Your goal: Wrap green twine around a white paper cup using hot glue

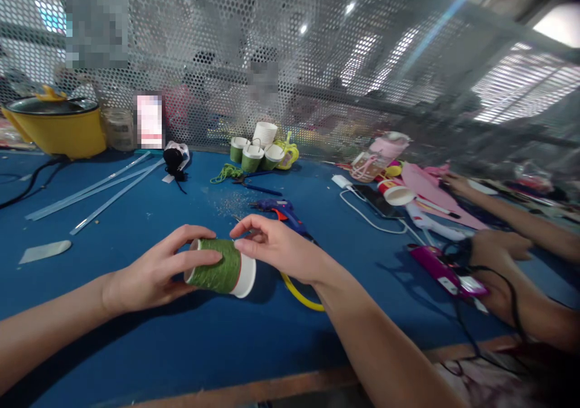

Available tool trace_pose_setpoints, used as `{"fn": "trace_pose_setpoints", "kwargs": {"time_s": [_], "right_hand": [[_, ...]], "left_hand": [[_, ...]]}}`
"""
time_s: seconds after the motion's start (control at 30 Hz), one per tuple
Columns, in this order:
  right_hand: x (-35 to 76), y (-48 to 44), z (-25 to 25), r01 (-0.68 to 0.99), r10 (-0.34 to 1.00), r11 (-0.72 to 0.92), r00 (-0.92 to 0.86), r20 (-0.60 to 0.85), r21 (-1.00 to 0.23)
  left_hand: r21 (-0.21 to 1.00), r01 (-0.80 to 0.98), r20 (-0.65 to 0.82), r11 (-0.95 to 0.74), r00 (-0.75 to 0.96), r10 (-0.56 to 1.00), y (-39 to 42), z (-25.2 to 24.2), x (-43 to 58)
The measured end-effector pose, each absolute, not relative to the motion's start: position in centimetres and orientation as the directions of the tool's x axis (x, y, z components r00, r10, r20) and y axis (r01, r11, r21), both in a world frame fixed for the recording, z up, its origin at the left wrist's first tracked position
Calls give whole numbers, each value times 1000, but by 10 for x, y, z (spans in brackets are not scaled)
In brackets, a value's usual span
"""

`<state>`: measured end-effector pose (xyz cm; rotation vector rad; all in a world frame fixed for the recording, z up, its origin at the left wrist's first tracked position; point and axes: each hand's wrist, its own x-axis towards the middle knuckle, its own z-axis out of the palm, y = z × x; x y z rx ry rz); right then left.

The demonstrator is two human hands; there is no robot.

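Observation:
My left hand (163,266) is wrapped round a paper cup (222,269) that lies tilted on its side above the blue table. Green yarn covers the cup's middle, and a white band shows at its right end. My right hand (281,248) is by the upper right of the cup, thumb and forefinger bent close together at the edge of the yarn. Whatever lies between those fingertips is too small to make out. Just behind the right hand rests a blue glue gun (278,207) with a red trigger. Part of a yellow ring-like piece (303,299) shows beneath my right wrist.
Several green-wrapped cups (251,159), green yarn (228,172) and pliers (258,187) are at the back. Clear sticks (115,199) and a yellow pot (58,130) are left. A phone (378,201) and a co-worker's hand (498,275) with a purple device (446,270) are right.

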<state>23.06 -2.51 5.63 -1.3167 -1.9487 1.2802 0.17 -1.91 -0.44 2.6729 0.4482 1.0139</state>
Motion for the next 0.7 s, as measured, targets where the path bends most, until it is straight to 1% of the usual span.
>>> {"fn": "trace_pose_setpoints", "kwargs": {"time_s": [0.07, 0.13, 0.23, 0.33, 0.43, 0.5, 0.6, 0.7], "right_hand": [[230, -25, 57, 456, 880, 20, -430, -200, -890], [230, -24, 57, 430, 871, -32, -431, -236, -902], [230, -23, 53, 365, 888, -59, -406, -215, -929], [227, -22, 48, 274, 923, -86, -339, -180, -958], [222, -22, 45, 158, 952, -101, -272, -141, -982], [218, -23, 43, 103, 967, -95, -227, -117, -990], [213, -24, 38, 95, 982, -38, -179, -55, -995], [210, -24, 33, 142, 985, 50, -172, 25, -989]], "left_hand": [[305, 202, 605, -931, 714, 353, -18, -5, 1], [281, 207, 598, -937, 726, 339, -17, -6, 1], [275, 215, 575, -937, 744, 340, -16, -7, 1], [301, 234, 573, -924, 731, 372, -16, -7, 2], [379, 252, 559, -891, 705, 437, -17, -8, 4], [453, 262, 519, -852, 700, 491, -17, -8, 6], [571, 268, 448, -776, 690, 568, -17, -9, 9], [656, 276, 410, -702, 651, 639, -17, -8, 12]]}}
